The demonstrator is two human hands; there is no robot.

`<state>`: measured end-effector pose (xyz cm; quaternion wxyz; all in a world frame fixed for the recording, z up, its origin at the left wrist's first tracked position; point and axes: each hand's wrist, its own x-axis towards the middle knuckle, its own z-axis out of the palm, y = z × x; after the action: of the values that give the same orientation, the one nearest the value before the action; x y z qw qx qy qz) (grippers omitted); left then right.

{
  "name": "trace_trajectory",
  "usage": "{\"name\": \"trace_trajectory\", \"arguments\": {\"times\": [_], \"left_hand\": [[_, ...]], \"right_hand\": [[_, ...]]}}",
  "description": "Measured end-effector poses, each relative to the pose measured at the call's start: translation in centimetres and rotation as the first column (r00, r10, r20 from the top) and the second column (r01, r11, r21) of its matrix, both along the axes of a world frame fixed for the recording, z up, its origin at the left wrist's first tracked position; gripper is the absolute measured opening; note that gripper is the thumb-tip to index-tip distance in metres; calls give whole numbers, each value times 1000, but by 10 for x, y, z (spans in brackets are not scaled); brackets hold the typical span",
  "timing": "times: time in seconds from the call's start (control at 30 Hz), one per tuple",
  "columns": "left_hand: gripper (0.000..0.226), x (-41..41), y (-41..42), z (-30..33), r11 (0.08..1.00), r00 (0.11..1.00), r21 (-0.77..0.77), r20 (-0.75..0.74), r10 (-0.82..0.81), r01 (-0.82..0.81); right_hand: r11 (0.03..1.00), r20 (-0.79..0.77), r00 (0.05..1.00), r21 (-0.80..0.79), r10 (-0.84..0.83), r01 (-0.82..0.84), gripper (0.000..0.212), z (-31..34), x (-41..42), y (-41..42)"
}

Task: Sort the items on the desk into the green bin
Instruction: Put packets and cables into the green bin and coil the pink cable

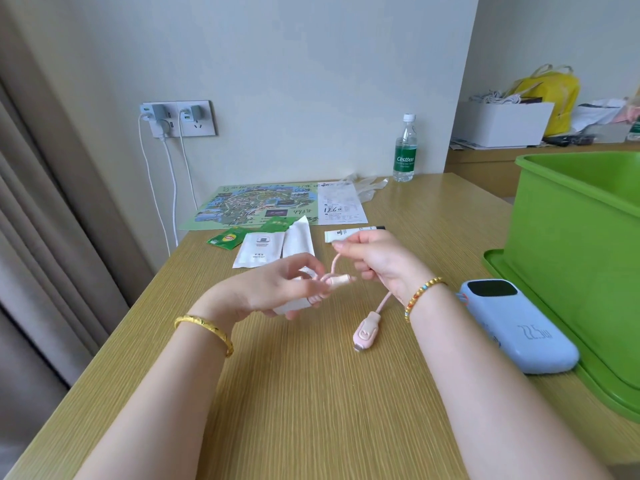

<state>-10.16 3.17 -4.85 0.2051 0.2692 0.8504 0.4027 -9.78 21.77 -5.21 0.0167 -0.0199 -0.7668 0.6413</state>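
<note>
Still early: both hands at frame centre were busy with one item.
Left hand [277,289]: grasped the cable's [346,271] coiled end.
Right hand [377,261]: pinched its loop; one plug dangled.
Bin [568,237]: right edge, inside unseen.
Left: power bank [519,327], packets [256,251], tube [349,234] lay on the table [311,393].

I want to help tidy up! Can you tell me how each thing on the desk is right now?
Pink cable: held up by both hands, one plug hanging down.
Left hand: grip closed on the cable's loops.
Right hand: pinching the cable.
Blue power bank: lying flat beside the bin.
Green bin: open, inside hidden.
Water bottle: upright, capped.
Map: spread flat.
White packets: lying flat, look sealed.
</note>
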Motion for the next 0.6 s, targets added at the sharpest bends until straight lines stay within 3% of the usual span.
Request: {"name": "trace_trajectory", "arguments": {"times": [0.07, 0.17, 0.23, 0.33, 0.43, 0.5, 0.6], "left_hand": [[24, 0, 5, -4, 993, 995, -101, -93, 44, -53], [16, -6, 8, -7, 971, 958, -15, -171, 232, -238], [16, -10, 5, -5, 913, 915, 160, -93, 393, -376], [21, -15, 2, -3, 764, 855, 409, 86, 511, -498], [32, -16, 4, -4, 614, 793, 509, 295, 533, -603], [40, -13, 6, -3, 615, 818, 540, 352, 455, -574], [36, -8, 10, -2, 703, 880, 531, 252, 403, -474]], "right_hand": [[1000, -104, 995, 18, 3, -1, 12, 5, 3, -7], [996, -241, 967, 63, 84, -71, 17, 12, 12, -20], [985, -282, 948, 128, 146, -114, 16, 14, 16, -27], [961, -281, 935, 228, 216, -154, 16, 11, 17, -33], [920, -209, 948, 360, 239, -153, 20, 6, 13, -35], [881, -156, 957, 448, 245, -153, 28, 2, 10, -33], [854, -90, 966, 491, 244, -170, 33, -3, 8, -29]]}}
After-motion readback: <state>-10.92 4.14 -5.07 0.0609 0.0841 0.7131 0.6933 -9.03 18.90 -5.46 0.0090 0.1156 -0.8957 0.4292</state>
